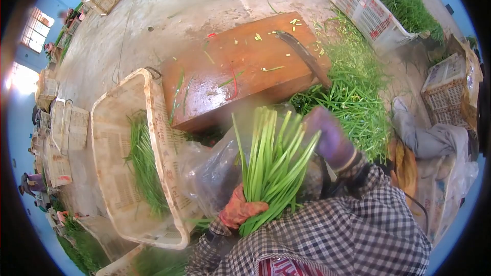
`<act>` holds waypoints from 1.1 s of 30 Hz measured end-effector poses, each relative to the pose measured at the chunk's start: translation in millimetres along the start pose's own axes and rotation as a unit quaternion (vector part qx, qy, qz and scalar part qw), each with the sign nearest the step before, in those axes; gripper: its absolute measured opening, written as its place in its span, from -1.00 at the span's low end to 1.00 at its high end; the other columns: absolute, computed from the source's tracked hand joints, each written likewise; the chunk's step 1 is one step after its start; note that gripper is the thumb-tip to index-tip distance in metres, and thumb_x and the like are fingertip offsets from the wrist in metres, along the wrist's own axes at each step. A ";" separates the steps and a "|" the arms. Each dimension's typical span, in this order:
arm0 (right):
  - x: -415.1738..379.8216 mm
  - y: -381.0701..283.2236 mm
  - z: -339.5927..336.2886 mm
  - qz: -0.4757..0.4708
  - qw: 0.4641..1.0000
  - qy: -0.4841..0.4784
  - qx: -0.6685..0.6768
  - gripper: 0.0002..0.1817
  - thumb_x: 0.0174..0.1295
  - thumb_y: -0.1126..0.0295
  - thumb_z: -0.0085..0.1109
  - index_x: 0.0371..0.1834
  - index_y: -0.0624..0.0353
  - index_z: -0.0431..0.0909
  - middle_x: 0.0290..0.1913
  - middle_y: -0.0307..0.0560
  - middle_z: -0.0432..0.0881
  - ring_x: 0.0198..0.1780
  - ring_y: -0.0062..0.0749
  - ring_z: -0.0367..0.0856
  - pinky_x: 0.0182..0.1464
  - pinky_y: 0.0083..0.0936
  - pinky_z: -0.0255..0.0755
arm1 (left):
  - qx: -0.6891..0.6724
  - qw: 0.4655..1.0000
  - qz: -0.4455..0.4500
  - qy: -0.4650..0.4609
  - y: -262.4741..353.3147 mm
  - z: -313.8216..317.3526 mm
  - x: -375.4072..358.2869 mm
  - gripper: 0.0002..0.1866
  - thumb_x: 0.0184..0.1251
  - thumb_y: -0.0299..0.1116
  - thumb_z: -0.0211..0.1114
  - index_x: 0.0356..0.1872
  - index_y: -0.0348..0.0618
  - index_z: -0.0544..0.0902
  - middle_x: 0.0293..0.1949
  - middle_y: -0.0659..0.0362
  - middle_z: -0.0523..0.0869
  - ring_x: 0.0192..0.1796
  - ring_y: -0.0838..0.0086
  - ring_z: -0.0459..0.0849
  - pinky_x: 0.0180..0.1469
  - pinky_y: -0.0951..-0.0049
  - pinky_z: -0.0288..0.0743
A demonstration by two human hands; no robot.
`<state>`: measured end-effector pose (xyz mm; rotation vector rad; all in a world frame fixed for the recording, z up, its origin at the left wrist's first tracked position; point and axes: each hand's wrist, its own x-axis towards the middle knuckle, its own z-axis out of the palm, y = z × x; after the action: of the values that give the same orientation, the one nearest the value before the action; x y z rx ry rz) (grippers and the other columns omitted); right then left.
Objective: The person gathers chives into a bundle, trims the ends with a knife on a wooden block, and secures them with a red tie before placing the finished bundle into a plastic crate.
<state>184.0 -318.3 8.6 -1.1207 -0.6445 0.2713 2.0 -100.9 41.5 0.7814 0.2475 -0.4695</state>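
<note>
The left hand (238,208) is clamped on the base of the green-stalk bundle (268,166) held upright near the wooden block's (204,97) front edge, while the right hand (331,138) (gloved, curled at the tips; grip unclear) could fan stalks loose.

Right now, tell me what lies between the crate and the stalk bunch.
In the head view, a clear plastic bag lies between crate and bunch.

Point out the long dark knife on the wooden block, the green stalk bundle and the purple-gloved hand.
Long dark knife (307,57), head view, mid-blade.
Green stalk bundle (268,166), head view, middle stalks.
Purple-gloved right hand (331,138), head view, glove back.
</note>
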 end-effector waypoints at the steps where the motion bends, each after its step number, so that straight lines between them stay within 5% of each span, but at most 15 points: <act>1: 15.8 -3.9 -5.6 0.058 0.954 0.071 0.287 -0.89 0.24 0.47 0.03 -0.45 0.17 0.41 -0.37 -0.16 0.48 -0.32 -0.39 0.47 -0.22 -0.59 0.37 | 0.000 1.000 -0.005 0.002 0.3 -1.5 -0.3 -0.32 0.04 -0.52 0.35 0.28 -0.30 0.35 0.11 0.07 0.58 0.09 0.35 0.59 0.13 0.34 0.50; 3: 20.7 3.3 -81.8 0.054 0.937 0.208 0.276 -0.81 0.17 0.39 0.16 -0.49 0.14 0.35 -0.39 -0.19 0.48 -0.29 -0.33 0.45 -0.14 -0.48 0.41 | -0.018 1.000 0.007 0.016 -4.8 -5.4 -2.4 -0.33 0.04 -0.54 0.35 0.27 -0.30 0.36 0.08 0.06 0.59 0.05 0.36 0.62 0.08 0.34 0.54; 4: 22.6 -9.2 -118.2 0.146 0.959 0.244 -0.010 -0.83 0.13 0.36 0.22 -0.39 0.15 0.43 -0.31 -0.12 0.52 -0.18 -0.23 0.46 0.00 -0.37 0.40 | -0.028 0.999 0.013 0.023 -6.5 -6.2 -3.0 -0.34 0.04 -0.54 0.34 0.26 -0.30 0.36 0.07 0.05 0.60 0.02 0.36 0.63 0.05 0.35 0.56; 6: 26.2 -31.4 -130.3 0.242 0.819 0.191 -0.484 -0.71 0.08 0.30 0.29 -0.17 0.15 0.51 -0.12 0.02 0.54 0.04 -0.07 0.43 0.22 -0.23 0.31 | -0.001 0.999 -0.008 0.031 -1.2 0.0 -2.3 -0.35 0.01 -0.54 0.32 0.24 -0.28 0.40 0.08 0.11 0.60 0.08 0.38 0.59 0.13 0.35 0.48; 8: 28.2 -56.6 -111.2 0.244 0.567 0.037 -0.786 -0.54 0.04 0.27 0.35 0.04 0.11 0.54 0.10 0.14 0.50 0.25 0.04 0.34 0.39 -0.16 0.16 | 0.014 0.999 -0.013 0.033 3.8 4.0 0.5 -0.36 -0.01 -0.55 0.31 0.22 -0.26 0.41 0.09 0.14 0.59 0.10 0.40 0.57 0.17 0.36 0.45; 9: 30.6 -65.3 -104.8 0.204 0.696 0.005 -0.688 -0.36 0.00 0.20 0.40 0.23 -0.03 0.48 0.36 0.18 0.28 0.48 0.03 0.05 0.46 -0.15 0.02 | 0.016 0.999 -0.011 0.031 4.6 5.3 1.1 -0.37 0.00 -0.56 0.31 0.22 -0.26 0.41 0.09 0.14 0.59 0.10 0.40 0.57 0.17 0.36 0.45; 11: 39.5 -72.2 -69.6 0.097 0.794 -0.076 -0.596 -0.34 -0.03 0.12 0.44 0.21 -0.02 0.51 0.39 0.11 0.27 0.50 0.06 -0.03 0.46 -0.09 -0.02 | 0.019 1.000 -0.004 0.023 1.5 4.2 2.8 -0.36 0.03 -0.56 0.32 0.24 -0.26 0.40 0.08 0.10 0.59 0.08 0.38 0.59 0.12 0.34 0.50; 17: 55.9 -62.3 -1.1 -0.004 0.832 -0.246 -0.497 -0.60 0.01 0.15 0.41 -0.11 0.08 0.65 0.31 0.02 0.39 0.47 0.03 0.07 0.40 -0.12 0.10 | 0.002 1.000 0.007 0.019 0.3 10.0 6.5 -0.34 0.09 -0.57 0.34 0.29 -0.24 0.35 0.10 0.06 0.58 0.09 0.32 0.60 0.09 0.29 0.56; 19: 51.3 -53.6 -0.7 0.095 0.902 -0.243 -0.344 -0.66 0.01 0.19 0.40 -0.18 0.09 0.65 0.21 -0.01 0.47 0.42 -0.03 0.18 0.34 -0.15 0.17 | -0.016 1.000 -0.003 0.011 -0.3 8.1 5.2 -0.33 0.09 -0.57 0.35 0.29 -0.23 0.35 0.12 0.07 0.57 0.11 0.33 0.58 0.13 0.31 0.53; 21: 53.2 -35.9 -10.0 0.036 0.877 -0.298 -0.375 -0.81 0.04 0.29 0.35 -0.30 0.10 0.66 0.02 -0.09 0.59 0.29 -0.17 0.37 0.25 -0.26 0.29 | 0.007 1.000 -0.016 0.023 -4.1 2.3 3.5 -0.33 0.08 -0.57 0.35 0.29 -0.23 0.35 0.12 0.08 0.57 0.12 0.35 0.58 0.15 0.32 0.52; 24: 44.7 -49.0 -18.4 0.273 0.880 -0.208 -0.328 -0.79 0.07 0.34 0.30 -0.21 0.08 0.63 -0.04 -0.10 0.61 0.26 -0.17 0.41 0.22 -0.32 0.32 | 0.027 0.999 -0.033 0.027 -9.8 -5.7 2.7 -0.33 0.07 -0.57 0.35 0.29 -0.24 0.35 0.13 0.09 0.57 0.12 0.37 0.57 0.16 0.34 0.50; 27: 46.5 -41.7 -28.9 0.361 0.829 -0.061 -0.422 -0.60 0.10 0.36 0.26 0.06 0.07 0.54 0.07 -0.06 0.56 0.23 -0.17 0.43 0.24 -0.37 0.32 | 0.068 0.997 -0.034 0.022 -7.0 -5.1 4.2 -0.32 0.08 -0.58 0.35 0.30 -0.24 0.34 0.14 0.09 0.56 0.15 0.38 0.56 0.19 0.34 0.48; 30: 53.2 -53.3 -29.9 0.134 0.935 0.003 -0.327 -0.45 0.16 0.35 0.22 0.27 0.14 0.39 0.25 0.05 0.42 0.34 -0.23 0.31 0.39 -0.40 0.14 | 0.066 0.997 -0.024 0.022 -6.1 -2.8 6.8 -0.25 0.07 -0.61 0.36 0.36 -0.21 0.27 0.21 0.08 0.50 0.21 0.37 0.51 0.25 0.34 0.42; 31: 57.1 -60.0 -29.7 0.076 0.894 -0.085 -0.434 -0.25 0.10 0.27 0.30 0.40 0.10 0.25 0.38 0.07 0.28 0.39 -0.22 0.25 0.41 -0.43 0.09 | 0.055 0.998 -0.023 0.023 -8.2 -2.1 6.4 -0.21 0.07 -0.62 0.37 0.38 -0.20 0.23 0.23 0.07 0.48 0.24 0.37 0.49 0.27 0.33 0.40; 33: 62.2 -71.3 -1.1 0.087 0.889 -0.168 -0.416 -0.25 0.03 0.22 0.36 0.33 0.12 0.32 0.32 0.08 0.33 0.34 -0.20 0.30 0.36 -0.43 0.15 | 0.037 0.999 -0.007 0.003 -8.8 0.6 10.7 -0.14 0.06 -0.63 0.38 0.42 -0.18 0.16 0.28 0.06 0.43 0.29 0.35 0.44 0.31 0.31 0.34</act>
<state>225.7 -317.7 93.5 -1.9918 -1.0157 0.3596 7.0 -110.1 32.4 0.8538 0.2427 -0.4914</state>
